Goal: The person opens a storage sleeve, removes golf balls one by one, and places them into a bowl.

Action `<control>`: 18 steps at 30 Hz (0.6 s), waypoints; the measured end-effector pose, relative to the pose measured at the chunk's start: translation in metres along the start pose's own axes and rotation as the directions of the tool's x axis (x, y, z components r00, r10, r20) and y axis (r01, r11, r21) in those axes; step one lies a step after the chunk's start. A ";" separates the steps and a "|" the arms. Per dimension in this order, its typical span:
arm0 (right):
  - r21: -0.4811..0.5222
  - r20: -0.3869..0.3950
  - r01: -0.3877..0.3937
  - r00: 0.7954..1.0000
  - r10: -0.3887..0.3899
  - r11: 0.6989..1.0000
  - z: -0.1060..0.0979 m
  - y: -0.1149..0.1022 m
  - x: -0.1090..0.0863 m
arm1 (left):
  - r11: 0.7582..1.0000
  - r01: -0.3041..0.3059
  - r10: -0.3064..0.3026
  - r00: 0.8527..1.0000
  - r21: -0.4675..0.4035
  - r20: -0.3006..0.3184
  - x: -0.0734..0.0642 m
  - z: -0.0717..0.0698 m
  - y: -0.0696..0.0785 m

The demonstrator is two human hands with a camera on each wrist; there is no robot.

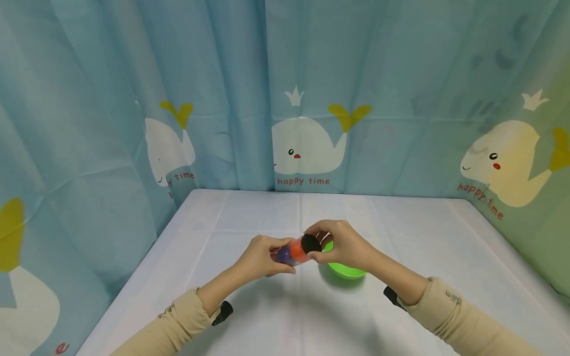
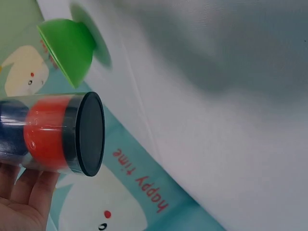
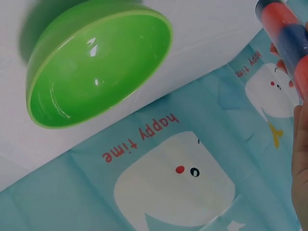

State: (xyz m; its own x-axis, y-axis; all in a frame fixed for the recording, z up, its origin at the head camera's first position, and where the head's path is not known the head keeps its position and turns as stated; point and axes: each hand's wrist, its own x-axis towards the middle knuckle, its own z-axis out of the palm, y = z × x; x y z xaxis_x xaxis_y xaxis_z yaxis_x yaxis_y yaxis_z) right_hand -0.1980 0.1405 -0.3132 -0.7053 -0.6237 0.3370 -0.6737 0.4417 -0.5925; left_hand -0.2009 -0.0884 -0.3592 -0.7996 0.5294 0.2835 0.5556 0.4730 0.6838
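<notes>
A clear tube of balls (image 1: 297, 251) is held tilted above the table between both hands. Orange and dark blue balls show through its wall, and a black lid (image 1: 310, 244) covers the end on the right. My left hand (image 1: 262, 254) grips the tube round its body; in the left wrist view its fingers (image 2: 41, 190) lie under the tube, whose other end (image 2: 91, 134) is black too. Thumb and fingers of my right hand (image 1: 340, 244) pinch the lidded end. Behind the right hand a green bowl (image 1: 349, 273) stands upright on the table, partly hidden; its inside (image 3: 103, 67) shows no contents.
A white cloth covers the table (image 1: 249, 212). Along its back and sides hang blue curtains (image 1: 240, 64) printed with white whales. Dark straps or devices (image 1: 222, 313) sit at both wrists.
</notes>
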 end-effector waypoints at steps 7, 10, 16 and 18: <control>0.032 -0.026 -0.005 1.000 0.005 0.999 -0.003 0.001 0.001 | 1.000 -0.001 0.002 0.999 0.022 -0.036 0.003 -0.002 0.002; 0.033 -0.045 -0.015 0.999 0.016 0.999 -0.002 0.002 0.001 | 1.000 0.006 -0.005 0.999 0.017 -0.053 0.005 -0.001 0.002; 0.042 -0.089 -0.018 0.996 0.021 0.999 -0.001 0.003 0.001 | 1.000 0.023 -0.024 0.996 -0.016 -0.082 0.006 0.001 0.003; 0.038 -0.105 -0.009 0.994 0.013 0.999 -0.002 0.003 0.001 | 1.000 0.024 -0.026 0.995 -0.019 -0.092 0.007 0.002 0.004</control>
State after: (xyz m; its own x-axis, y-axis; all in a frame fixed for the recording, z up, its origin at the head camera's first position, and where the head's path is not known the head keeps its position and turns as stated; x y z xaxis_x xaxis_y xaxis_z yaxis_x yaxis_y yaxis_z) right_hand -0.2011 0.1424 -0.3129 -0.7333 -0.5470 0.4038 -0.6583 0.4223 -0.6231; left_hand -0.2039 -0.0820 -0.3559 -0.8312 0.4500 0.3266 0.5319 0.4725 0.7028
